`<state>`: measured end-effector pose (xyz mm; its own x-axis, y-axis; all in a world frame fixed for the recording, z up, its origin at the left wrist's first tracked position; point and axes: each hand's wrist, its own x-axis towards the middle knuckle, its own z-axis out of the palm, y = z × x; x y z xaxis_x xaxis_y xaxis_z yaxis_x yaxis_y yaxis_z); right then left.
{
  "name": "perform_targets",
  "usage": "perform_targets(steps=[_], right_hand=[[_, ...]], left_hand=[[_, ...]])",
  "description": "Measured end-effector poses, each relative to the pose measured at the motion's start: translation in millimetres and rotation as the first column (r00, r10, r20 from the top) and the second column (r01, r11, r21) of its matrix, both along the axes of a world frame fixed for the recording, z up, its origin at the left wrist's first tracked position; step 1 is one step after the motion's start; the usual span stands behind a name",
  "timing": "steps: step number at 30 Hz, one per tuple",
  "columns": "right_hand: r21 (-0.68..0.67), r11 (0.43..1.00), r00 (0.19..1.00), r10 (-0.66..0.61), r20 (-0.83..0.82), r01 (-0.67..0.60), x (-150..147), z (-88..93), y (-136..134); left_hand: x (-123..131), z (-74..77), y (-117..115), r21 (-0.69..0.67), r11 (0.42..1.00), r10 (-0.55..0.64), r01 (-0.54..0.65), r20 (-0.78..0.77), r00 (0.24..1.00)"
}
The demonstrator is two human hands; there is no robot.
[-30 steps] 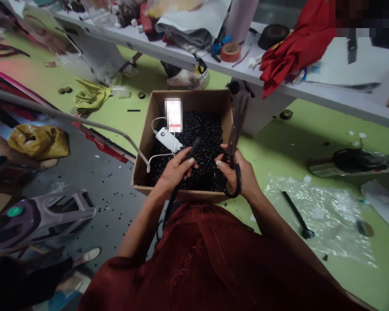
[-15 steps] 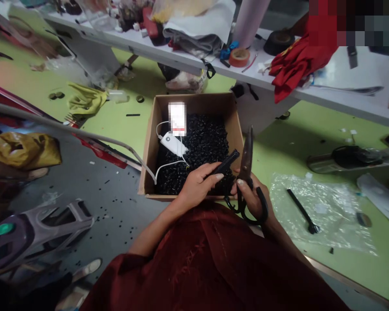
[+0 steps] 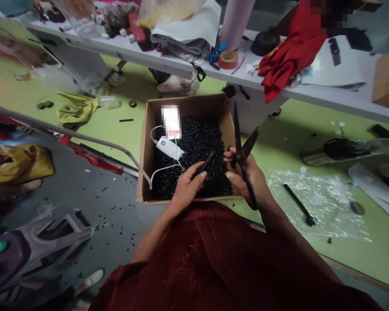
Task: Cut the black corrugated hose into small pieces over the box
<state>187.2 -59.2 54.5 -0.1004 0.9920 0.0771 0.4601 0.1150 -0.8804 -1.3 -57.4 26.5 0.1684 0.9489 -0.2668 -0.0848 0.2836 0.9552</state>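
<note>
My left hand (image 3: pixel 188 183) pinches a short black ribbed strip (image 3: pixel 208 161) between thumb and fingers, above the near part of a cardboard box (image 3: pixel 142 151). A heap of small black pieces (image 3: pixel 202 134) covers the box's bottom. My right hand (image 3: pixel 251 175) is at the box's right near corner, with fingers through the handles of a pair of scissors (image 3: pixel 243 149). The scissors' blades are spread apart and point away from me. On top of the heap, at the left, lie a white device with a cable (image 3: pixel 169 147) and a bright blurred-out rectangle (image 3: pixel 171 122).
A grey cable (image 3: pixel 116 144) runs over the box's left rim. At right, a clear plastic bag (image 3: pixel 330 203) carries a black strip (image 3: pixel 300 204). A shelf (image 3: pixel 194 71) with tape rolls and red cloth crosses behind the box. A grey stool (image 3: pixel 61 242) stands lower left.
The scissors have gone from nearly closed blades to spread blades, and my right hand has turned. My left hand has drawn the strip left and slightly down. The whole view has shifted a little.
</note>
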Motion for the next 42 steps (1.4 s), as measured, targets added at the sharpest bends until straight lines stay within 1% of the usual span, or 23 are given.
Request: perform_targets(steps=[3,4,6,8,11,14,18,26,30,35,39,42], right_hand=[[0.029,0.999,0.999,0.040,0.026,-0.040,-2.1,-15.3,1.9],[-0.004,0.998,0.997,0.067,0.039,-0.067,-3.1,-21.9,0.8],[-0.051,0.996,0.994,0.083,0.067,-0.080,-5.1,-34.0,-2.2],[-0.089,0.992,0.992,0.095,0.082,-0.088,-6.9,-42.5,-5.0],[-0.131,0.985,0.989,0.123,0.085,-0.111,-8.8,-48.7,-6.9],[-0.143,0.979,0.985,0.155,0.075,-0.143,-10.5,-51.1,-6.9],[-0.131,0.978,0.984,0.172,0.055,-0.163,-13.9,-52.6,-4.6],[-0.130,0.978,0.985,0.170,0.040,-0.163,-16.1,-54.5,0.7],[-0.155,0.975,0.987,0.159,0.002,-0.157,-16.5,-54.6,1.5],[-0.178,0.971,0.985,0.167,0.039,-0.158,-15.9,-52.3,4.9],[-0.178,0.968,0.979,0.191,0.071,-0.176,-14.7,-51.8,8.0],[-0.179,0.970,0.981,0.180,0.075,-0.164,-15.0,-52.5,9.5]], left_hand=[[0.5,2.5,0.8,0.024,0.999,0.042,-0.043,0.026,0.999],[0.5,2.7,1.0,0.033,0.998,0.061,-0.062,0.034,0.998],[0.2,1.9,1.3,0.050,0.995,0.086,-0.088,0.032,0.996],[-0.4,0.2,1.4,0.064,0.995,0.082,-0.083,0.009,0.997],[-1.7,-2.4,1.0,0.082,0.995,0.053,-0.048,-0.052,0.997],[-3.2,-3.2,0.6,0.120,0.993,0.040,-0.021,-0.152,0.988],[-4.1,-1.8,1.7,0.198,0.980,0.053,0.006,-0.292,0.955],[-2.0,-2.8,4.7,0.362,0.927,0.100,0.097,-0.489,0.867],[-2.1,-5.6,5.6,0.389,0.911,0.106,0.138,-0.543,0.833],[-5.2,-3.8,8.9,0.404,0.899,0.111,0.168,-0.581,0.806],[-9.4,-1.8,12.8,0.441,0.875,0.124,0.201,-0.605,0.787],[-11.0,-2.5,15.5,0.456,0.864,0.138,0.213,-0.622,0.771]])
